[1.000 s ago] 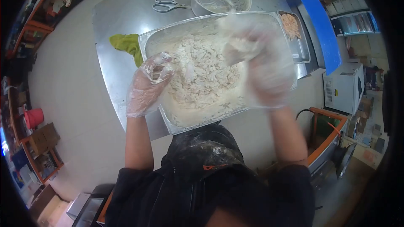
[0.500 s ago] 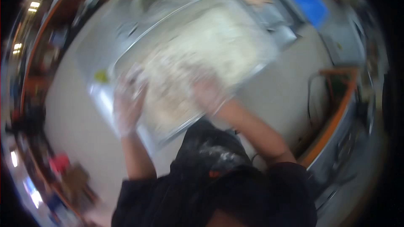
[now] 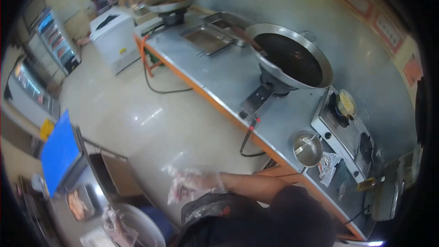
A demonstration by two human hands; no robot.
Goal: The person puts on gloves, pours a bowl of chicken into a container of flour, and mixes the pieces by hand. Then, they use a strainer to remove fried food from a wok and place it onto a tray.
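My right hand (image 3: 194,185), in a loose, floury clear plastic glove, is out in front of my body above the floor. Its fingers look curled round, but blur and crumpled plastic hide what they hold. At the lower left, my left hand (image 3: 115,228), also gloved and whitened with flour, is beside a large round metal basin (image 3: 145,223). Its fingers look closed, and their contents cannot be made out. Near it a small metal tray (image 3: 93,201) holds pinkish-orange raw pieces (image 3: 77,205) that look like meat.
A long metal counter (image 3: 201,71) with an orange edge carries a big wok of dark oil (image 3: 292,59) on a burner. To its right are a gas stove (image 3: 336,132) with a small pan and a steel bowl (image 3: 307,148). A blue board (image 3: 61,153) stands at left; a black hose hangs off the counter.
My view has swung away from the flour-filled tray toward the wok counter. Both hands have come out of the flour; the right one is now raised and apart from the tray.
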